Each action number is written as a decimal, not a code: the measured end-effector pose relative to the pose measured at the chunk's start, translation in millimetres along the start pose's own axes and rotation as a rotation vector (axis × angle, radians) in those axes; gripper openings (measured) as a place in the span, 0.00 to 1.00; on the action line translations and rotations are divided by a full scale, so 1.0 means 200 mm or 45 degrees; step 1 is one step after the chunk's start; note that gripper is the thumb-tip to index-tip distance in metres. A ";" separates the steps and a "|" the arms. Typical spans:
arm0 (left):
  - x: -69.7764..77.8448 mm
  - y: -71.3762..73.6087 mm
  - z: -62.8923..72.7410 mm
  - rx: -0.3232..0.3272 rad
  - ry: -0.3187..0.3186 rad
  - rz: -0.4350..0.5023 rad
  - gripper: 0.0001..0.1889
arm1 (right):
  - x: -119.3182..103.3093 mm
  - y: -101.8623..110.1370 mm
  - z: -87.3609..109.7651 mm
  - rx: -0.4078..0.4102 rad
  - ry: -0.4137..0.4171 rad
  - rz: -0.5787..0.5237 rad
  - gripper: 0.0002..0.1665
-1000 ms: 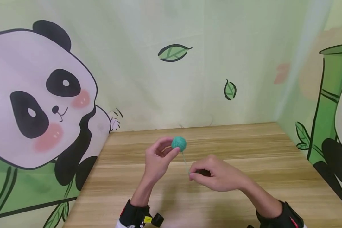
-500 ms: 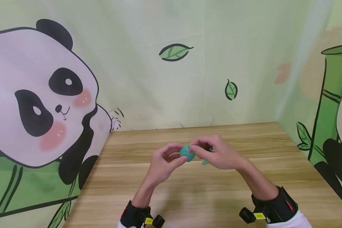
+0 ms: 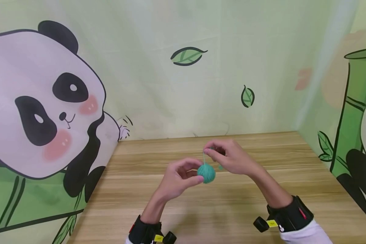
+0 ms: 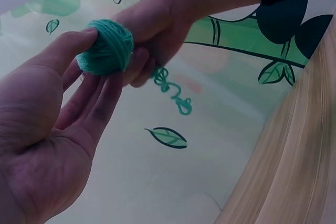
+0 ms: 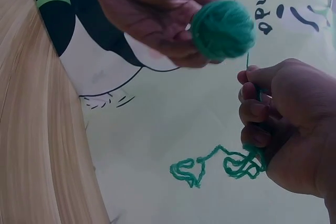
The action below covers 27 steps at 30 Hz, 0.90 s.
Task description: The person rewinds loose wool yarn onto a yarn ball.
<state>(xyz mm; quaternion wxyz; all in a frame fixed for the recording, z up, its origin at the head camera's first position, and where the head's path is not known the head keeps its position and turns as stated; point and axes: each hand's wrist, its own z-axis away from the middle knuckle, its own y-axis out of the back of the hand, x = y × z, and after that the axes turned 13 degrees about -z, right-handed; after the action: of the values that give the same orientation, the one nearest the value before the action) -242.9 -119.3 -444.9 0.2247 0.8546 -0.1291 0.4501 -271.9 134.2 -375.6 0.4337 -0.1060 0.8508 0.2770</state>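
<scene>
A small teal ball of yarn (image 3: 206,173) is held above the table between the thumb and fingers of my left hand (image 3: 178,179). From its top a taut strand (image 3: 204,158) runs up to my right hand (image 3: 230,157), where thumb and forefinger pinch it. In the right wrist view the other fingers of that hand curl around more yarn, and a crinkled loose tail (image 5: 215,163) dangles out below them. The left wrist view shows the wound ball (image 4: 107,47) at the left fingertips, with the kinked tail (image 4: 173,90) hanging behind it.
Both hands are over a wood-grain table (image 3: 134,200). A pale green cloth backdrop (image 3: 146,84) with printed pandas, leaves and bamboo stands behind and at the sides. Black bands with small cameras wrap the left wrist (image 3: 144,230) and the right wrist (image 3: 289,215).
My right hand has risen from below the ball, past its side, to above it, with the strand now going upward. The left hand and ball have shifted right and down.
</scene>
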 end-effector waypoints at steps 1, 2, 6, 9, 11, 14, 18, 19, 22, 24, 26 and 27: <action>0.01 0.00 0.00 -0.008 -0.006 0.008 0.18 | 0.01 0.00 0.00 0.006 -0.006 0.002 0.07; 0.01 0.00 0.00 -0.016 -0.015 0.015 0.18 | 0.02 0.00 0.00 0.015 -0.015 0.003 0.07; 0.03 -0.01 0.00 -0.037 -0.042 0.035 0.19 | 0.07 0.01 -0.01 0.052 -0.061 0.006 0.07; 0.04 -0.01 0.00 -0.036 -0.040 0.033 0.19 | 0.12 0.01 -0.01 0.069 -0.100 -0.001 0.08; 0.04 -0.01 0.00 -0.024 -0.035 0.022 0.19 | 0.15 0.02 -0.01 0.073 -0.121 -0.009 0.08; 0.04 -0.01 -0.01 0.001 -0.038 0.005 0.20 | 0.20 0.02 0.00 0.073 -0.157 -0.022 0.09; 0.05 0.00 -0.02 0.048 -0.039 -0.004 0.20 | 0.29 0.00 0.02 0.051 -0.199 -0.027 0.09; 0.05 0.00 -0.02 0.066 -0.033 -0.008 0.21 | 0.31 -0.01 0.03 0.040 -0.212 -0.033 0.10; 0.06 0.00 -0.03 0.139 -0.018 -0.010 0.20 | 0.37 -0.03 0.05 -0.008 -0.232 -0.073 0.11; 0.06 0.01 -0.03 0.199 -0.006 -0.016 0.20 | 0.40 -0.05 0.07 -0.049 -0.249 -0.098 0.12; 0.06 0.01 -0.04 0.259 0.002 -0.021 0.20 | 0.43 -0.07 0.09 -0.085 -0.262 -0.124 0.13; 0.06 0.01 -0.04 0.284 0.004 -0.026 0.20 | 0.44 -0.08 0.09 -0.099 -0.270 -0.132 0.13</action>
<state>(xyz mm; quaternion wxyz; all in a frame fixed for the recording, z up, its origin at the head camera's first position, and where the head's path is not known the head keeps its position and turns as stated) -243.4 -117.8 -429.7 0.1329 0.8748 -0.0692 0.4607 -305.7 136.7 -460.8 0.5306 -0.1365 0.7822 0.2966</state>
